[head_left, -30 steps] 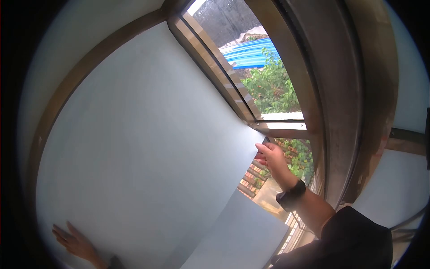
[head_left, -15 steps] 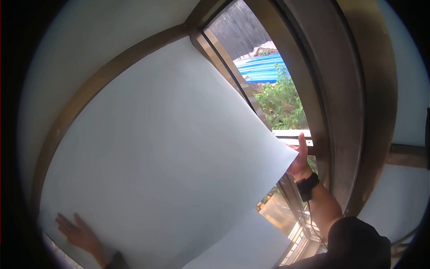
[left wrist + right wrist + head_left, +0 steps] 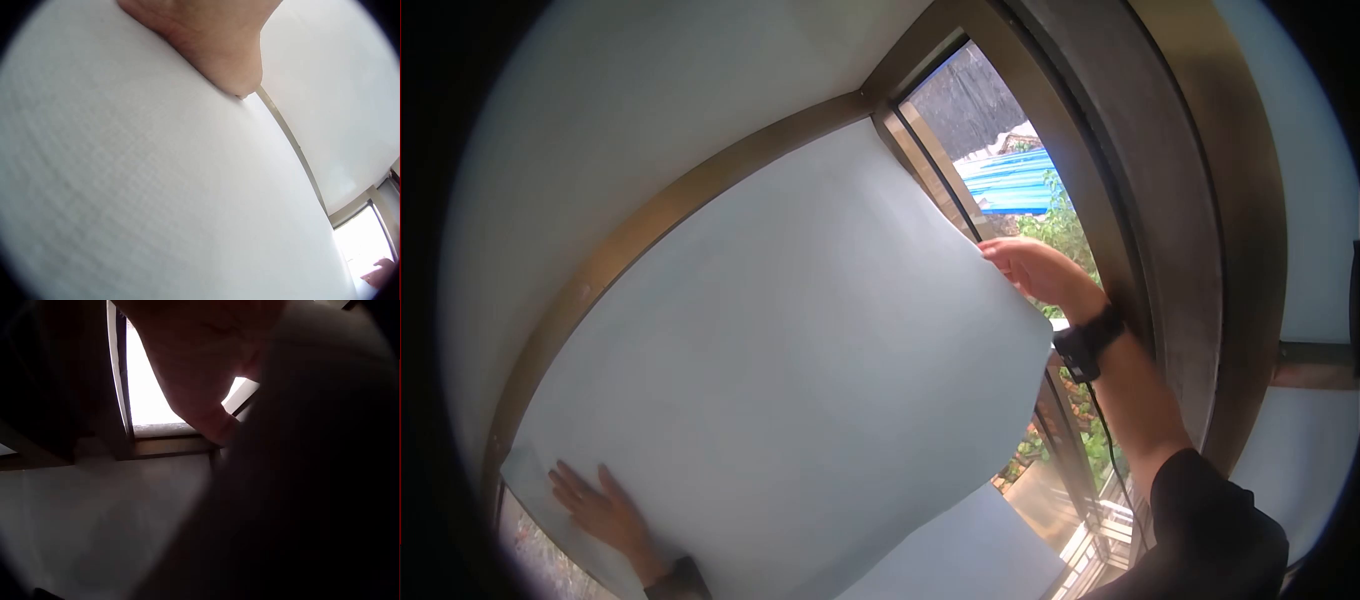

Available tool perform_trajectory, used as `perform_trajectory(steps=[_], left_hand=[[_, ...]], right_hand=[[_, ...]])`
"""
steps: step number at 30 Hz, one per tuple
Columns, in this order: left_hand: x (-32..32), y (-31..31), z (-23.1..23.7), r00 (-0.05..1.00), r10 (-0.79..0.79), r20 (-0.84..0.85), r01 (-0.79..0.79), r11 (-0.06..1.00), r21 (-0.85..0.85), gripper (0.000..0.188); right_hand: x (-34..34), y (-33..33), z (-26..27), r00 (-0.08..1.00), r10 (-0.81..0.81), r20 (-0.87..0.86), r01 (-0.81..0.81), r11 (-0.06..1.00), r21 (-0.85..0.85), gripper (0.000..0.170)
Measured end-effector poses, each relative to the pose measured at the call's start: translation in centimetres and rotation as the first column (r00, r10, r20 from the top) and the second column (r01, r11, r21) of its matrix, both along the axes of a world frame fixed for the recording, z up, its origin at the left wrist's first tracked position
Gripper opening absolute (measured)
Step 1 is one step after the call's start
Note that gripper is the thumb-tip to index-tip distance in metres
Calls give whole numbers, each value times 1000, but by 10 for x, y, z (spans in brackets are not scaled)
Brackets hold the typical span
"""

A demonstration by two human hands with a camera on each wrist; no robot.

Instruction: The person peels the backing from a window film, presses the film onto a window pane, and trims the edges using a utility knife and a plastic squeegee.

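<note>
A large pale sheet [image 3: 780, 330] covers most of the window area, its right side bowed away from the frame. My left hand [image 3: 608, 512] lies flat with spread fingers on the sheet's lower left; in the left wrist view that hand [image 3: 212, 44] rests against the white surface [image 3: 156, 187]. At the sheet's upper right edge, my right hand [image 3: 1045, 272] pinches the edge between thumb and fingers. The right wrist view shows this hand [image 3: 200, 369] dark against the bright window, the sheet's near part in deep shadow.
A brown metal frame [image 3: 690, 200] curves above the sheet. Through the window at the right show a blue roof [image 3: 1010, 182] and green plants. Another pale panel [image 3: 960, 550] is below, and a wide dark frame post [image 3: 1145, 180] stands at the right.
My right hand has moved from the sheet's lower right corner up along its edge. That side of the sheet has come away from the frame and bows outward. My left hand stays on the sheet.
</note>
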State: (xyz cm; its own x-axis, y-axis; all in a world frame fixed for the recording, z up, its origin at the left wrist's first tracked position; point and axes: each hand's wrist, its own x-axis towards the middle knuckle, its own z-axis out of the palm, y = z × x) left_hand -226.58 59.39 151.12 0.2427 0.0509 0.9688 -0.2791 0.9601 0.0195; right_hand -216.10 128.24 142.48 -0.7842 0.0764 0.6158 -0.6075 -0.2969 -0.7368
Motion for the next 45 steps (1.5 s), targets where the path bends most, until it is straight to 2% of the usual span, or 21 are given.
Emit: perform_trajectory(steps=[2,3,5,6,8,10,11,12,13,15,16,18,19,20,21,23,26,31,39,42,45], left_hand=[[-2,1,-1,999,42,11,-43,999,33,72],[-3,1,-2,999,43,6,-44,998,34,72],[-5,-3,-6,1000,-12,4,12,1000,10,72],[-3,-1,-6,1000,-4,0,4,1000,15,72],[-2,3,-12,989,-134,66,131,990,43,71],[-1,8,-11,998,-29,63,27,999,33,71],[-5,9,-12,994,-107,13,108,993,-39,71],[-8,12,-13,996,-90,26,90,996,10,74],[-1,16,-10,987,-135,83,130,990,60,78],[7,16,-4,980,-183,78,180,983,43,81],[13,20,-1,968,-234,89,228,971,75,83],[30,28,7,965,-240,110,227,967,119,82],[33,28,7,958,-259,126,242,961,136,83],[36,27,7,966,-227,123,208,966,154,83],[37,29,8,961,-246,129,225,962,156,83],[36,25,9,952,-276,135,255,955,154,83],[36,26,13,949,-279,145,256,953,161,82],[40,28,12,946,-286,154,257,949,182,87],[39,29,13,953,-266,148,242,957,159,82],[41,30,13,948,-282,149,258,953,161,82],[42,31,12,947,-284,148,259,952,165,82]], right_hand=[[-12,11,27,912,-385,142,356,914,195,49],[-21,8,40,913,-384,137,356,914,194,49],[-41,-4,63,688,-720,93,681,684,263,42],[-49,-3,72,694,-715,86,676,688,264,42],[-68,-7,83,680,-732,41,703,667,246,44],[-65,-21,89,548,-833,-81,830,529,175,41],[-75,-4,92,686,-725,-51,715,661,226,39],[-77,-3,94,692,-717,-85,715,665,214,33],[-99,16,94,780,-613,-130,626,758,186,27],[-89,0,98,687,-687,-237,723,678,134,21],[-110,14,100,685,-638,-351,695,717,51,22],[-135,48,100,650,-655,-385,742,657,134,23],[-129,44,99,550,-734,-399,830,533,162,21],[-132,36,97,596,-699,-396,779,623,73,21],[-136,29,96,697,-616,-368,665,747,9,19],[-139,27,95,737,-579,-349,608,793,-33,17],[-140,41,92,753,-537,-380,577,817,-10,16],[-133,35,91,724,-587,-363,621,783,-27,17],[-133,36,97,716,-607,-346,655,755,29,19],[-133,35,94,749,-556,-361,594,804,-6,18],[-140,41,90,740,-575,-349,604,796,-31,17]])
